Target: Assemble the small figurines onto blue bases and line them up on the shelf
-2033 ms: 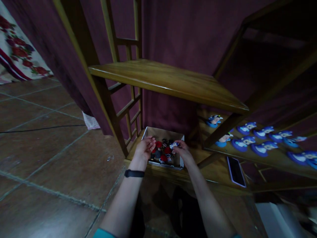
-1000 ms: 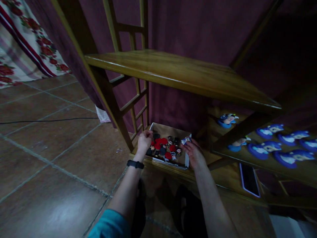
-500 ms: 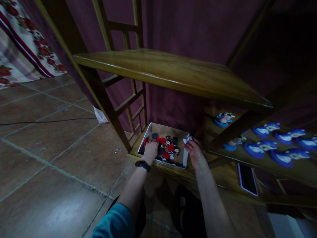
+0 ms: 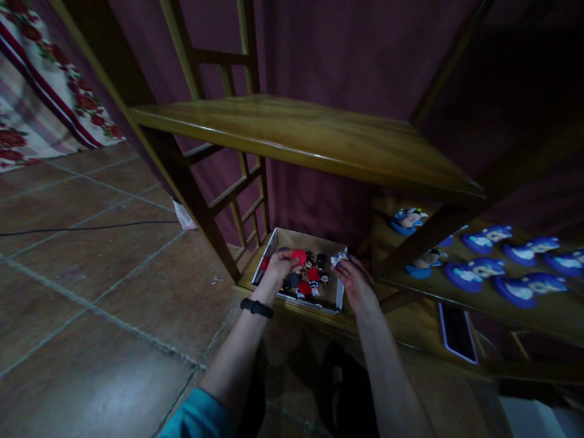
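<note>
A white-walled cardboard tray (image 4: 341,297) sits on the low wooden shelf and contains several small figurines (image 4: 314,286) along with red and dark round discs. Over its left part, my left hand (image 4: 279,266) pinches a red disc (image 4: 298,257) between thumb and fingers. A black band circles that wrist. At the tray's right rim, my right hand (image 4: 356,278) grips a small white-and-blue figurine (image 4: 340,260), its fingers curled around the lower side. The left fingertips partly cover the disc.
A wooden shelf board (image 4: 310,137) spans above the tray. To the right, several blue figurines on round bases (image 4: 474,272) stand on another shelf. A phone (image 4: 457,331) lies on the lower board. A slanted post (image 4: 182,194) rises at left; a cable (image 4: 91,228) crosses the tiled floor.
My left hand has lifted slightly from the tray's contents and now holds a red disc. The right hand still grips its figurine, shifted a little left. The view has moved slightly.
</note>
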`<state>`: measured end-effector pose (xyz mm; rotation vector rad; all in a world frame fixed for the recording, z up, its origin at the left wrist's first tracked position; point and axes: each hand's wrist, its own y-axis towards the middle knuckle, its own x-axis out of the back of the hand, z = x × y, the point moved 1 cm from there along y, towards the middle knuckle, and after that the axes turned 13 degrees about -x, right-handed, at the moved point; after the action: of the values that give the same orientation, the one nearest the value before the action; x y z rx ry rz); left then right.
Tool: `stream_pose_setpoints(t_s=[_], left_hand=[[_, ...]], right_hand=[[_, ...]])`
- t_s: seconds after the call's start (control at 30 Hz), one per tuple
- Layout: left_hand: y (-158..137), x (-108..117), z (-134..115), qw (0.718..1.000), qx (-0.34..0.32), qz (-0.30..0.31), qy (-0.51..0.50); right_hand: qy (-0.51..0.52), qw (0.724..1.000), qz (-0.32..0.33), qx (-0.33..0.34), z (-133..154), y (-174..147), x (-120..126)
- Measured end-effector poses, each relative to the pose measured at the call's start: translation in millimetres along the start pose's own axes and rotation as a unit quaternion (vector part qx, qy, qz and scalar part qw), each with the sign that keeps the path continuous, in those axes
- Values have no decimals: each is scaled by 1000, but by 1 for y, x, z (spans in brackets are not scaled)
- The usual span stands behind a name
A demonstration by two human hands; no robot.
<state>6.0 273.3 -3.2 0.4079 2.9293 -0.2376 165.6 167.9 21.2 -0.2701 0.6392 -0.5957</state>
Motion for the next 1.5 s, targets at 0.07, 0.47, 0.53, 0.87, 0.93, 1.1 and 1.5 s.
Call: stream_pose_setpoints(t_s=[0.07,0.47,0.53,0.87,0.93,1.1,1.5], left_hand=[[-7,-8,1,993,48,6,-110],[-29,-24,-9,973,105,46,-202],[-32,-24,-11,972,104,45,-207],[-35,-24,-15,976,87,18,-200],[-35,-24,-15,977,84,23,-196],[-34,-25,-16,977,81,25,-194],[-34,-25,-10,967,103,0,-234]], right_hand=[[-4,1000,0,7,-3,-2,-4],[-110,993,7,45,-19,-5,-21],[-121,991,7,51,-21,-4,-22],[-132,990,7,53,-22,2,-19],[-152,986,5,68,-22,3,-19],[-219,969,2,113,-23,5,-18],[-289,946,4,149,-18,7,-17]])
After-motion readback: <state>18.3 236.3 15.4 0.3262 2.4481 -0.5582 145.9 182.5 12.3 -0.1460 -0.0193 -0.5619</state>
